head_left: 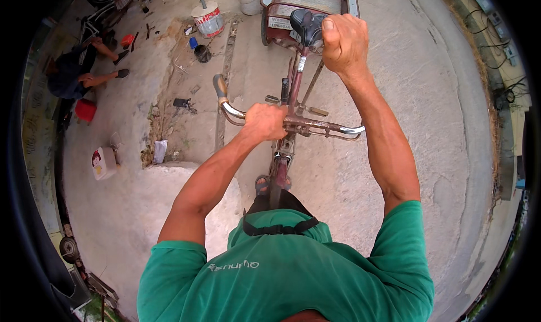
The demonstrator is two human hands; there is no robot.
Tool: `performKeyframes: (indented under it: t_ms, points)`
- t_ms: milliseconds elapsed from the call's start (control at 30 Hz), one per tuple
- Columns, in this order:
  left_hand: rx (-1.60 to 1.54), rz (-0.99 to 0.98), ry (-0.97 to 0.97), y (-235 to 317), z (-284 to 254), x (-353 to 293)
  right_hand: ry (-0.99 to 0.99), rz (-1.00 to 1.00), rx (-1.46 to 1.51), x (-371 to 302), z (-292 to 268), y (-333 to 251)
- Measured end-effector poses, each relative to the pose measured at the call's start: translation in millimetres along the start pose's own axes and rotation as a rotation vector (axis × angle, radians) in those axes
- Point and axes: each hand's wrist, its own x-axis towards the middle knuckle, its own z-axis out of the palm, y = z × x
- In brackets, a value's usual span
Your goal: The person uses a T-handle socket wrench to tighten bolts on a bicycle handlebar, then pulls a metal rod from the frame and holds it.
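Note:
A worn red cargo tricycle (pixel 293 88) stands facing me, its front wheel (pixel 275 193) between my sandalled feet. My left hand (pixel 266 120) is closed around the middle of its chrome and rusty handlebar (pixel 327 126). The bar's grey-and-tan left grip (pixel 219 86) is free, and my right forearm hides the bar's right end. My right hand (pixel 345 43) is a fist beside the black saddle (pixel 307 26), overlapping its edge in the picture. Whatever that fist holds, if anything, is hidden. A short black-gripped lever or rod (pixel 285 88) rises near the frame, between handlebar and saddle.
Behind the saddle is the tricycle's cargo box (pixel 311 1). A paint-splashed bucket (pixel 208 20), a black cup (pixel 202 53) and a white jug (pixel 105 163) stand to the left. Another person (pixel 70 76) sits at the far left. Cables (pixel 491 43) run along the right-hand wall.

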Motion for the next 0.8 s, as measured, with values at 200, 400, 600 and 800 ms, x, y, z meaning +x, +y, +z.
performKeyframes:
  t_ms: [200, 400, 600, 800]
  points:
    - [0.017, 0.01, 0.041, -7, 10, 2, -0.213, -0.115, 0.222, -1, -20, 4]
    - [0.027, 0.002, 0.013, -1, 5, 2, -0.406, -0.216, 0.055, 0, -50, 20]
    - [0.037, -0.03, 0.013, -5, 9, -2, -0.799, 0.065, -0.333, 40, -60, -46]
    - [0.029, -0.001, 0.06, -7, 11, -1, -0.852, 0.137, -0.305, 48, -55, -50]
